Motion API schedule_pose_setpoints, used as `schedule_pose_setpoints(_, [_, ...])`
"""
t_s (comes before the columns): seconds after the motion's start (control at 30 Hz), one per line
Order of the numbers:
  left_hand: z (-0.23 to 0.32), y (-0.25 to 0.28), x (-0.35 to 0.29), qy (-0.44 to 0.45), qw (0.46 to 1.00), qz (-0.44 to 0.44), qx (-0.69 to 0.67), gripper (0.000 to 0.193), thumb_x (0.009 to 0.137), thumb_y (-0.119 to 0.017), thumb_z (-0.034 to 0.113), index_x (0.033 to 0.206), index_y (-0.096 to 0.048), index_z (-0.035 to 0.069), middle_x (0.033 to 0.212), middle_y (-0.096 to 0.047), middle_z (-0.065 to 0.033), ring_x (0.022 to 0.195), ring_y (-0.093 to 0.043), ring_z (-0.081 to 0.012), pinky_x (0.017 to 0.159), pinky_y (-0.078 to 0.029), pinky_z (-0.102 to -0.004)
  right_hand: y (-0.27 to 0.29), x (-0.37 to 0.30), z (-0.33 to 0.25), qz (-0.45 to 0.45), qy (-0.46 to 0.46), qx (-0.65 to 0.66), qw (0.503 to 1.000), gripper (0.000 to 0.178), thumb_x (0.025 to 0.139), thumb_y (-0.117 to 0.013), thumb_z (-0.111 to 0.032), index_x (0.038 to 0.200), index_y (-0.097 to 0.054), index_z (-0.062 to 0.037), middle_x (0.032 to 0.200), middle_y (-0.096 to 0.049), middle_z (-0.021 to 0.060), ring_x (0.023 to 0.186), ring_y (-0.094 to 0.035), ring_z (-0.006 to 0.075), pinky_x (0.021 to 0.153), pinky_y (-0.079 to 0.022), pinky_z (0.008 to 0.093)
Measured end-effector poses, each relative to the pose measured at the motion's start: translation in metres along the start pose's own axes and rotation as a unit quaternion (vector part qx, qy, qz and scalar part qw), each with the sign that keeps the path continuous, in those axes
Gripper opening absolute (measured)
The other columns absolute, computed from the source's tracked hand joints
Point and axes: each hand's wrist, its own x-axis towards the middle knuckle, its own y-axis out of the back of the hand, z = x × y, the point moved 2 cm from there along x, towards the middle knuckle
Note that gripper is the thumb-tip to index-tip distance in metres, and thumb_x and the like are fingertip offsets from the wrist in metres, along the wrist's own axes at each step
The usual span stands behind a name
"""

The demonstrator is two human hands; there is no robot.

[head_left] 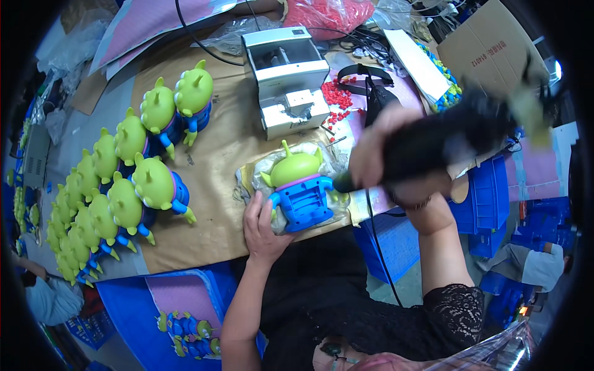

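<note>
Steadily lit on a brown-covered worktable (204, 216), a green-headed toy (303, 201) in blue lies on a plastic-covered pad (334, 162), its slotted recess facing up, as a worker's left hand (263, 234) rests fingers along its side, whether clamped or merely touching impossible to tell. Fingers of the right hand (376, 148) are wrapped around a dark handheld tool (433, 145), blurred, its end near the toy's arm. Rows of matching toys (127, 204) line the table's left, with a pale machine (291, 83) and red pieces (336, 96) beyond.
</note>
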Motion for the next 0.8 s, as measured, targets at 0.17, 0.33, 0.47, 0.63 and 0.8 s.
schedule_pose_setpoints(0.17, [0.001,-0.005,-0.004,0.02,0.999,-0.024,-0.035,0.094,0.061,-0.089,0.038,0.137,-0.042,0.01,0.14,-0.044,-0.0196,0.124,-0.048,-0.0393,0.103,-0.042,-0.0483,0.047,0.075,0.026,0.158,0.064,-0.181,0.969,0.077,0.088,-0.052,-0.069,0.129,-0.044,-0.0049,0.077,-0.057,0.0062,0.062,-0.057,0.0182,0.063,-0.048,0.0324])
schedule_pose_setpoints(0.33, [-0.002,-0.006,-0.005,0.02,0.999,-0.019,-0.039,0.09,0.064,-0.088,0.041,0.136,-0.042,0.011,0.14,-0.043,-0.019,0.124,-0.047,-0.0395,0.103,-0.041,-0.0494,0.036,0.1,0.086,0.223,-0.002,-0.094,0.97,0.034,0.097,-0.06,-0.037,0.094,-0.055,-0.0035,0.066,-0.06,0.0051,0.055,-0.058,0.0136,0.051,-0.047,0.0267])
schedule_pose_setpoints(0.47, [-0.003,-0.005,-0.006,0.013,0.999,-0.022,-0.022,0.096,0.063,-0.089,0.043,0.138,-0.04,0.009,0.14,-0.043,-0.0204,0.125,-0.048,-0.0387,0.102,-0.043,-0.0475,0.032,0.096,0.077,0.234,-0.125,-0.062,0.962,0.033,0.098,-0.059,-0.036,0.094,-0.055,-0.0044,0.065,-0.059,0.0055,0.05,-0.055,0.0132,0.048,-0.046,0.0273])
schedule_pose_setpoints(0.63, [0.0,-0.005,-0.004,0.013,0.999,-0.03,-0.02,0.099,0.06,-0.091,0.041,0.139,-0.04,0.009,0.14,-0.044,-0.0213,0.125,-0.049,-0.0385,0.102,-0.044,-0.0465,0.012,0.059,-0.002,0.117,-0.094,-0.13,0.98,0.073,0.094,-0.039,-0.069,0.127,-0.045,-0.0045,0.072,-0.055,0.005,0.059,-0.054,0.0136,0.059,-0.047,0.0297])
schedule_pose_setpoints(0.8, [0.002,-0.002,-0.003,0.004,1.0,-0.011,-0.021,0.095,0.062,-0.09,0.041,0.137,-0.042,0.007,0.139,-0.046,-0.0221,0.124,-0.05,-0.0388,0.102,-0.044,-0.0468,-0.038,-0.001,-0.024,0.041,-0.139,-0.045,0.988,0.092,0.077,-0.051,-0.083,0.126,-0.044,-0.0057,0.07,-0.056,0.0067,0.06,-0.058,0.0178,0.06,-0.049,0.0321])
